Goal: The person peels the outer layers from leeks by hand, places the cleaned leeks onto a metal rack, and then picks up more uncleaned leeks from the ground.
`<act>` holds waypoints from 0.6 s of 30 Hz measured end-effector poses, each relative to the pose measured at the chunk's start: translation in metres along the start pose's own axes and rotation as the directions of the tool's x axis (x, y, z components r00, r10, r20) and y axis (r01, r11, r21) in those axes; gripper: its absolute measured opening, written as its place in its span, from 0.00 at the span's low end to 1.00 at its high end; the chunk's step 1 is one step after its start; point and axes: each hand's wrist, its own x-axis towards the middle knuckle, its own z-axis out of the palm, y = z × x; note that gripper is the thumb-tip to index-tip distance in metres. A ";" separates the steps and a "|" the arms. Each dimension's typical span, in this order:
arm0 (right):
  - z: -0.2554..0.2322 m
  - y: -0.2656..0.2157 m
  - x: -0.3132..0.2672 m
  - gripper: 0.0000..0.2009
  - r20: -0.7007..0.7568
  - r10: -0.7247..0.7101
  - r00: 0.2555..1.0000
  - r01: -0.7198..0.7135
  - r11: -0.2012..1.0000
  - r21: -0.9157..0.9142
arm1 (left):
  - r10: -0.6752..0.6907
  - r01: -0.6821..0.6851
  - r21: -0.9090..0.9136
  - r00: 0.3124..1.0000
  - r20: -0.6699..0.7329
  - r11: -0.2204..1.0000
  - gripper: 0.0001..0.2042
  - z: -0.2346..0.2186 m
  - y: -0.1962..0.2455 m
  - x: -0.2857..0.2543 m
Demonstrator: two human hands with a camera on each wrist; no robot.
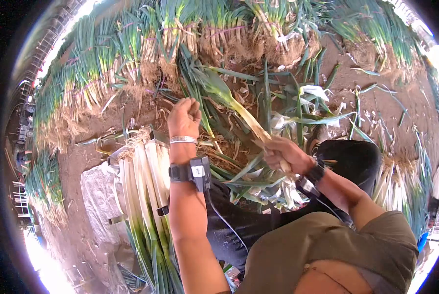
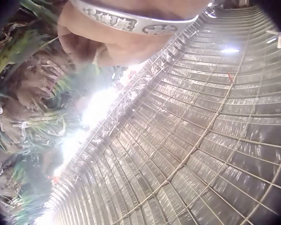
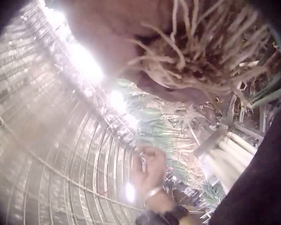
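Note:
My right hand grips a green onion stalk low on its pale stem, the green leaves pointing up and to the left. In the right wrist view, brown roots stick out beside that hand. My left hand, with a silver bracelet at the wrist, is raised left of the stalk, apart from it, its fingers curled. Seen from the left wrist, the fingers are bent; nothing clear shows in them. Below and left of it, trimmed white stalks lie in a metal-armed holder.
Tied bunches of green onions with roots line the back and left. More stalks lie at the right. Loose leaves and peelings cover ground between the bunches and the person's legs. A whitish sack lies left of the holder.

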 end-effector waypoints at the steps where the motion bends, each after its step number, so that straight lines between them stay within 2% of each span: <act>1: 0.006 -0.001 -0.015 0.10 0.001 -0.009 1.000 0.009 1.000 -0.006 | -0.036 0.036 0.013 0.999 0.020 0.999 0.07 0.001 -0.007 0.004; 4: 0.019 0.000 -0.057 0.11 0.041 -0.026 0.999 0.031 0.993 -0.117 | -0.127 0.118 0.069 0.980 0.151 0.991 0.12 0.015 -0.020 0.002; 6: 0.026 0.005 -0.077 0.13 -0.025 -0.155 0.988 0.128 0.888 -0.442 | -0.148 0.134 0.095 0.974 0.170 0.986 0.12 0.033 -0.020 -0.013; 8: 0.027 0.014 -0.087 0.14 0.006 -0.148 0.989 0.131 0.854 -0.503 | -0.167 0.149 0.115 0.970 0.175 0.982 0.13 0.039 -0.022 -0.019; 10: 0.024 0.029 -0.086 0.14 0.092 -0.298 0.950 0.265 0.616 -0.742 | -0.151 0.132 0.182 0.984 0.096 0.974 0.16 0.042 -0.025 -0.021; 11: 0.008 0.036 -0.075 0.15 0.246 -0.459 0.854 0.370 0.201 -0.907 | -0.078 0.061 0.164 0.992 0.102 0.985 0.13 0.040 -0.031 -0.014; 12: -0.006 0.042 -0.068 0.15 0.245 -0.461 0.853 0.369 0.200 -0.907 | -0.079 0.061 0.165 0.991 0.105 0.984 0.13 0.035 -0.034 -0.007; 13: -0.008 0.040 -0.062 0.16 0.100 -0.368 0.925 0.206 0.263 -0.943 | -0.077 0.070 0.056 0.988 0.136 0.996 0.11 0.026 -0.037 0.004; 14: -0.012 0.038 -0.051 0.17 -0.048 -0.261 0.964 0.035 0.304 -0.952 | -0.069 0.080 -0.056 0.984 0.164 0.995 0.09 0.025 -0.033 0.003; 15: -0.023 0.041 -0.031 0.18 -0.145 -0.144 0.979 -0.054 0.501 -0.863 | -0.088 0.097 -0.092 0.991 0.098 0.991 0.07 0.024 -0.032 0.002; 16: -0.023 0.037 -0.018 0.18 -0.143 -0.138 0.980 -0.055 0.503 -0.863 | -0.088 0.096 -0.091 0.992 0.092 0.991 0.07 0.023 -0.029 -0.003; 18: -0.015 0.026 0.009 0.20 0.095 -0.255 0.962 0.224 0.547 -0.806 | -0.039 0.063 -0.146 0.987 0.157 0.987 0.08 0.026 -0.025 -0.009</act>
